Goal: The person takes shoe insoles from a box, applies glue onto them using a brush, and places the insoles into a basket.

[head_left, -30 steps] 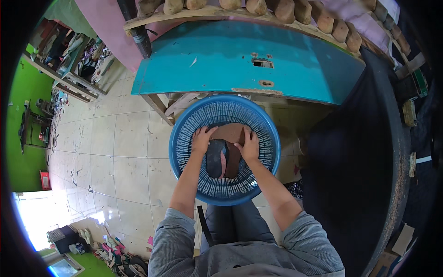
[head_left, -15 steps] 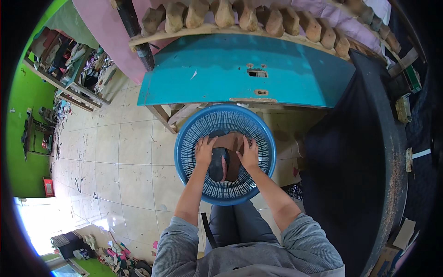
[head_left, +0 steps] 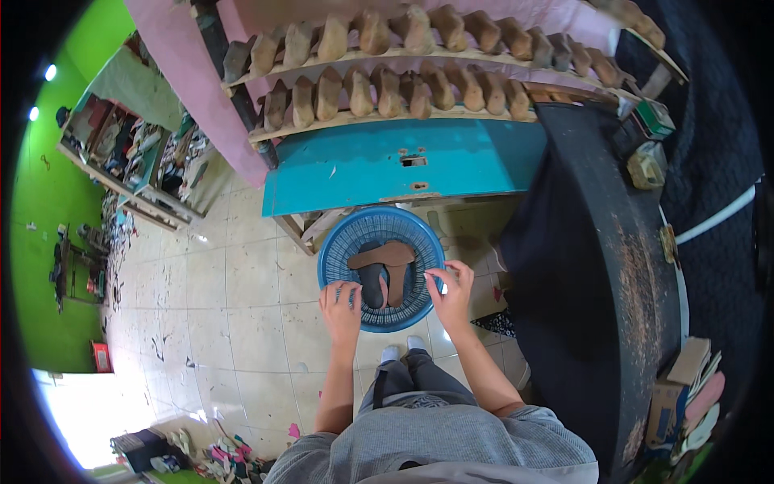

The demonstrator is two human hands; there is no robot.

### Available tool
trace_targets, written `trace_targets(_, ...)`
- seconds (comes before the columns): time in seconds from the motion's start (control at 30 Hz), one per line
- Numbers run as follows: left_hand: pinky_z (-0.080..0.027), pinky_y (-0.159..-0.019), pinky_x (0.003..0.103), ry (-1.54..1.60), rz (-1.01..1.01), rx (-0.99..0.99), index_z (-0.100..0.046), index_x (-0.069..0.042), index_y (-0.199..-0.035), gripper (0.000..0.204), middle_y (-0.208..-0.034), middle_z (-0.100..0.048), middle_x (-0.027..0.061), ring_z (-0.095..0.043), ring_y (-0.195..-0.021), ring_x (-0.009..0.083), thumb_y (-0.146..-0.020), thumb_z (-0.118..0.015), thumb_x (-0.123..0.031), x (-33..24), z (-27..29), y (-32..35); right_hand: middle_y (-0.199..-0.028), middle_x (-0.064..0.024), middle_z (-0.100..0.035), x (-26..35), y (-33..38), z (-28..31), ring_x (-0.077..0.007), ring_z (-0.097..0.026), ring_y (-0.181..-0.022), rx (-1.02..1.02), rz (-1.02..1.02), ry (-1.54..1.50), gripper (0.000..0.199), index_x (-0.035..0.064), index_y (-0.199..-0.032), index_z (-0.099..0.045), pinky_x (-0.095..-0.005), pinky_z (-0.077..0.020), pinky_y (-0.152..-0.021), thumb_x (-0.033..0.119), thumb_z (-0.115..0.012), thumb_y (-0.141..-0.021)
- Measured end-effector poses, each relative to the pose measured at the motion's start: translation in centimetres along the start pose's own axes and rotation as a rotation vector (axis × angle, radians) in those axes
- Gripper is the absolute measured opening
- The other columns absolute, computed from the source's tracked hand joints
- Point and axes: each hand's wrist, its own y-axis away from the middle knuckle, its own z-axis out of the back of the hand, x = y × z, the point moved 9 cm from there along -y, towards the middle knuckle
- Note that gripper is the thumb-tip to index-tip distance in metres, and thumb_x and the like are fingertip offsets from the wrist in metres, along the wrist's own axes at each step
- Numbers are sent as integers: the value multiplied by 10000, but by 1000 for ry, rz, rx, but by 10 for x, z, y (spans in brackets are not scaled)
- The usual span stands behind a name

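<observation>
A round blue plastic basket (head_left: pixel 326 256) stands in front of my feet. Inside lie several shoe soles: a brown sole (head_left: pixel 379 256) crosswise on top, another brown piece (head_left: pixel 398 289) below it, and a dark grey sole (head_left: pixel 372 284) with a pink strip at its side. My left hand (head_left: pixel 340 305) is above the near left rim, its fingers bent and apart, with nothing seen in it. Over the right rim is my right hand (head_left: pixel 453 292), thumb and forefinger apart, also without anything. Whether either hand touches the rim is hard to tell.
Behind the basket is a turquoise bench (head_left: pixel 347 165), with wooden shoe lasts (head_left: pixel 372 32) on two shelves above. A dark-covered table (head_left: pixel 601 282) runs along the right. Scraps lie on the tiled floor (head_left: pixel 258 323); a cluttered rack (head_left: pixel 129 153) stands far left.
Both hands have come up out of the basket and off the soles, moving apart to its near sides. My view has risen, so the basket looks smaller and my feet show.
</observation>
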Motion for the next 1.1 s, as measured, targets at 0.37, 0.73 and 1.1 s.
trace_targets(0.37,-423,-803,392,240,-321,58,-646,-103,-817,161,-906,-561,65,-528,-904,270,-697,-754,-108,-110,20,-22,-1044,-79,-524,32,27,152,-272,-475,-986,-380,-48,178,148,148,-872,-698,-383,-409,-840,126,-746,-733)
trace_targets(0.73,-425,-800,393,647,-692,288,-639,-104,-784,131,-890,-562,62,-525,-908,265,-706,-744,-102,-325,-23,53,-1006,-60,-513,6,133,358,-259,-462,-998,-836,-282,514,125,142,-821,-702,-371,-417,-825,163,-768,-717)
trace_targets(1.1,-418,-778,369,963,-932,454,-642,-102,-778,113,-878,-566,54,-523,-893,246,-713,-734,-102,-548,-62,201,-1002,-69,-510,-44,238,542,-265,-465,-999,-1060,-380,792,136,137,-790,-684,-380,-397,-861,183,-781,-706)
